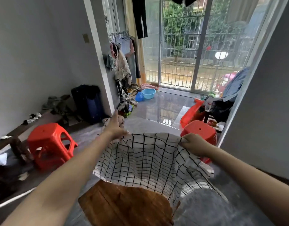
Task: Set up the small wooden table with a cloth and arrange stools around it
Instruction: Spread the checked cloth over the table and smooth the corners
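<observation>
Both hands are holding a white cloth with a black grid (150, 159) up at mid-frame, its lower edge hanging over the wooden table (124, 207) at the bottom centre. The left hand (115, 126) is pinching the far left corner and the right hand (195, 144) is gripping the right corner. One red stool (49, 144) is standing at left, another red stool (200, 130) at right behind the cloth

home | clothes rack (122, 46) | suitcase (88, 103) | washbasin (148, 93) | balcony door (197, 46)
</observation>
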Demonstrator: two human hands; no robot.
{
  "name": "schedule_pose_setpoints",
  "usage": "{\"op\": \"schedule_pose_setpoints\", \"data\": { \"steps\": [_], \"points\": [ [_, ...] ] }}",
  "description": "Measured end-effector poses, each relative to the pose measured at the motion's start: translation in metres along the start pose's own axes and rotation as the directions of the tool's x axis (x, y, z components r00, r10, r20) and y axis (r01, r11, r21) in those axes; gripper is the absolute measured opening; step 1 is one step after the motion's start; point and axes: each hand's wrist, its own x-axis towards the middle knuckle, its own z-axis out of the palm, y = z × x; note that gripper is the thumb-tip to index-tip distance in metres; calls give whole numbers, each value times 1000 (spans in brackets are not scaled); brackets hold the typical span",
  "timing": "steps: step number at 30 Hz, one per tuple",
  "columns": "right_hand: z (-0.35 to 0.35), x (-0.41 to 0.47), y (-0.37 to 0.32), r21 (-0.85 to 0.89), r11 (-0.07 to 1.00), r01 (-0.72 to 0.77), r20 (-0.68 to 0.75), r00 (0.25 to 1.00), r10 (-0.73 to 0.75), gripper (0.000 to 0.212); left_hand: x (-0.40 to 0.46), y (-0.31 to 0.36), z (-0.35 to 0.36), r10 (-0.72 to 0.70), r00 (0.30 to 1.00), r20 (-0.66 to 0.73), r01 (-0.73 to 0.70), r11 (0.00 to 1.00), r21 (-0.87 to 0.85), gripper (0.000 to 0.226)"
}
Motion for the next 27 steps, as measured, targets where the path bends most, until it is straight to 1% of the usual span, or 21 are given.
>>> {"op": "schedule_pose_setpoints", "data": {
  "steps": [1,3,4,5,6,8,9,10,12,13,14,16,17,18,20,21,22,23,25,26,27],
  "points": [
    [3,1,-3,26,1000,-14,5,1000,14,31,-9,8,19,24,995,96,-33,995,96,107],
    [9,6,-6,49,997,-55,18,998,54,30,-27,10,60,38,975,219,-108,942,316,94],
    [12,8,-7,56,995,-82,25,996,80,29,-39,8,79,40,971,236,-127,921,368,83],
    [15,10,-8,61,993,-105,32,994,103,29,-51,5,95,45,973,226,-130,916,379,73],
    [19,13,-8,68,989,-131,39,991,129,28,-64,3,109,60,979,194,-127,926,355,66],
    [24,17,-9,85,981,-177,33,984,175,27,-93,2,132,127,986,111,-151,955,255,61],
    [27,20,-9,94,977,-194,22,981,193,27,-106,2,141,168,982,83,-181,968,172,60],
    [28,22,-11,101,973,-208,15,978,208,27,-121,4,147,180,980,89,-186,980,65,61],
    [31,25,-13,140,961,-239,2,970,241,26,-143,11,155,144,968,204,-112,981,-160,73],
    [32,26,-14,172,952,-252,-4,966,257,26,-151,15,160,126,954,272,-58,968,-244,82],
    [33,27,-16,199,943,-265,-8,962,272,26,-156,18,166,113,944,309,-17,954,-299,91],
    [34,29,-18,229,933,-279,-22,956,292,24,-158,26,174,102,946,308,23,926,-378,100],
    [34,29,-19,247,926,-284,-28,954,300,23,-156,29,176,105,953,286,20,915,-403,96],
    [33,28,-20,264,919,-294,-30,950,312,22,-153,30,178,119,959,256,-1,909,-417,84],
    [30,28,-17,273,913,-304,-31,946,324,21,-146,32,178,155,967,200,-56,903,-427,43],
    [28,27,-15,273,912,-307,-23,945,325,21,-142,33,176,161,973,165,-76,900,-429,27],
    [25,24,-14,292,908,-301,-8,948,317,23,-138,34,174,156,980,127,-87,897,-432,20],
    [22,19,-15,358,889,-285,21,954,298,26,-134,37,171,150,984,92,-93,889,-447,18],
    [18,6,-21,585,770,-255,116,966,232,37,-125,44,165,143,987,71,-92,873,-479,16],
    [16,-3,-26,661,710,-242,155,970,187,42,-120,48,161,148,986,76,-95,877,-471,18],
    [14,-11,-31,698,678,-231,186,973,139,46,-114,50,159,151,985,87,-95,884,-458,18]
  ]
}}
